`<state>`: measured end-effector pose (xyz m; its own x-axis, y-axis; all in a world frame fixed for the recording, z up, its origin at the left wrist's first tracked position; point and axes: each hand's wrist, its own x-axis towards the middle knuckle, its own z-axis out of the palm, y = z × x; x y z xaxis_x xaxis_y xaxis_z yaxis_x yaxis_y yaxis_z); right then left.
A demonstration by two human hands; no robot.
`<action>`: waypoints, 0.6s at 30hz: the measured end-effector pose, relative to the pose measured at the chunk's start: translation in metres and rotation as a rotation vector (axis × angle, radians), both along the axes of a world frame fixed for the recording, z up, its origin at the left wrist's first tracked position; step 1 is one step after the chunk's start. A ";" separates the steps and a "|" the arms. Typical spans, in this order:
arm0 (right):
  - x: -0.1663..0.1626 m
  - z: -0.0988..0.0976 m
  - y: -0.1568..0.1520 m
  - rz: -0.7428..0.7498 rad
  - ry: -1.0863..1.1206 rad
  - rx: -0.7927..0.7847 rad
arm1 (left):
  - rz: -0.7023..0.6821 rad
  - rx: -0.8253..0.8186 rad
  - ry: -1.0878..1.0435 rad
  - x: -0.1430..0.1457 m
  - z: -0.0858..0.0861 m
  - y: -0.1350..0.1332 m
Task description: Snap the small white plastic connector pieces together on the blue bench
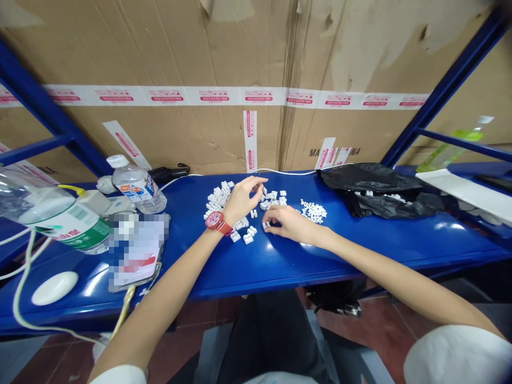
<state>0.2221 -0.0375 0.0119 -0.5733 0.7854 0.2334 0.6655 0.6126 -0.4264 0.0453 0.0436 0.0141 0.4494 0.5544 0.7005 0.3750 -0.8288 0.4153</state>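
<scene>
My left hand point(243, 199), with a red watch point(218, 223) on its wrist, hovers over a pile of small white plastic pieces point(217, 200). Its fingers are stretched out to the right, somewhat apart from the thumb, and nothing shows between them. Just right of it, my right hand point(288, 222) pinches a small white plastic piece point(266, 225) between thumb and fingers, low over the blue table. More of the white pieces point(248, 234) lie in front of the left hand, and another group point(274, 198) sits behind the right. A heap of smaller white bits point(314, 210) is beyond my right wrist.
A black plastic bag point(372, 186) holding white pieces lies at the right of the blue table point(256, 272). On the left are a small water bottle point(138, 186), a large bottle point(74, 224), a phone point(138, 256), cables and a white oval object point(55, 288). Cardboard point(180, 133) stands behind.
</scene>
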 end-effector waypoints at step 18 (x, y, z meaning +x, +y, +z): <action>0.025 0.028 0.016 -0.288 0.884 -0.286 | -0.049 0.244 -0.008 0.018 -0.001 -0.020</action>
<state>0.2470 -0.0215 0.0403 -0.0601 0.9621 0.2660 0.1419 0.2720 -0.9518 0.0633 0.0235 0.0129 0.4653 0.3459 0.8148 0.3295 -0.9220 0.2032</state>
